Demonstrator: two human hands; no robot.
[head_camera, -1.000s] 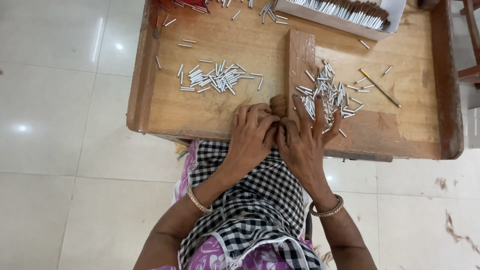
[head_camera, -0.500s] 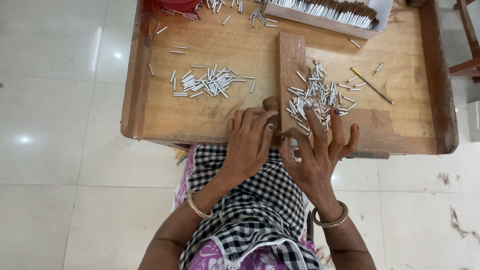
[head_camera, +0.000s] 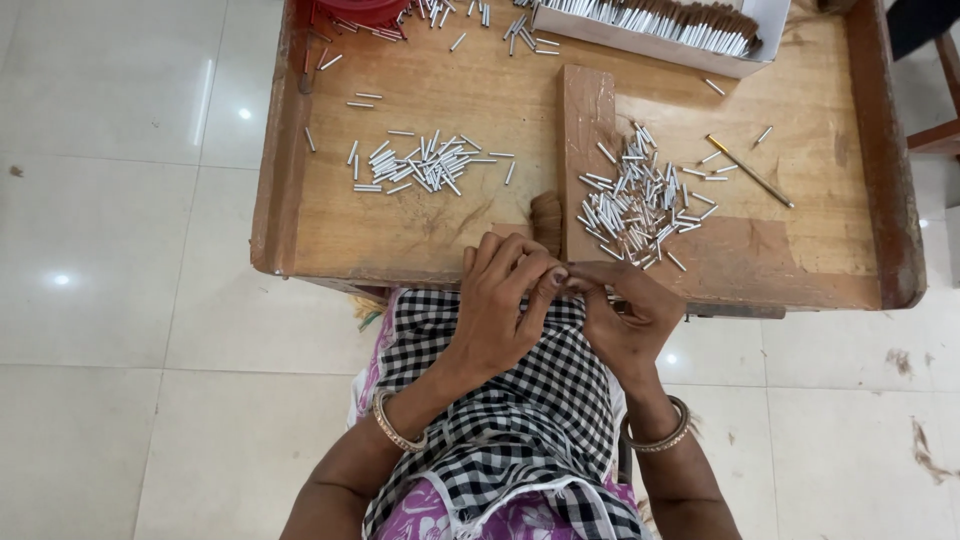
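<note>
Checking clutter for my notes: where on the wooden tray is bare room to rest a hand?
Bare patches on the wooden tray: the near-left corner below the left pile of white tubes, and the right side beyond the thin stick. Crowded: the raised board under the right pile, and the far edge.

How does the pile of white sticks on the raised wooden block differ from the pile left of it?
The right pile lies on the raised wooden block, dense and crisscrossed, close to the right hand. The left pile lies on the tray floor, flatter and looser, with strays around it. Both hold short white sticks of similar length.
</note>
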